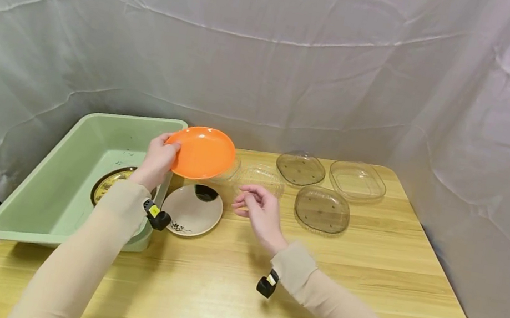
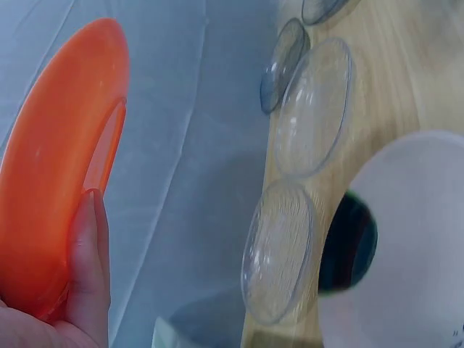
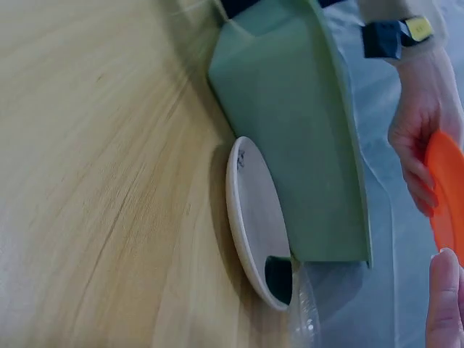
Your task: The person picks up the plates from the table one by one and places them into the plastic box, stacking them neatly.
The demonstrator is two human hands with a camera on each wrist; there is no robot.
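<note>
My left hand [image 1: 157,159] grips the left edge of an orange plate [image 1: 207,154], thumb on its face, and holds it raised beside the basin's right rim. In the left wrist view, the thumb lies against the orange plate [image 2: 51,159]. My right hand [image 1: 263,214] is held over the table with loosely bent fingers and nothing in them, apart from the orange plate. Below, a white plate [image 1: 190,213] with a dark patch and small dark markings lies against the basin's side. A clear ribbed dish [image 1: 262,178] lies just beyond the right hand.
A green basin [image 1: 44,163] stands on the left, holding a brown-and-yellow patterned plate [image 1: 104,184] partly hidden by my left arm. Smoky dishes [image 1: 300,169] and a clear square dish [image 1: 357,182] lie at the back right. Another clear dish [image 2: 279,250] lies partly behind the orange plate.
</note>
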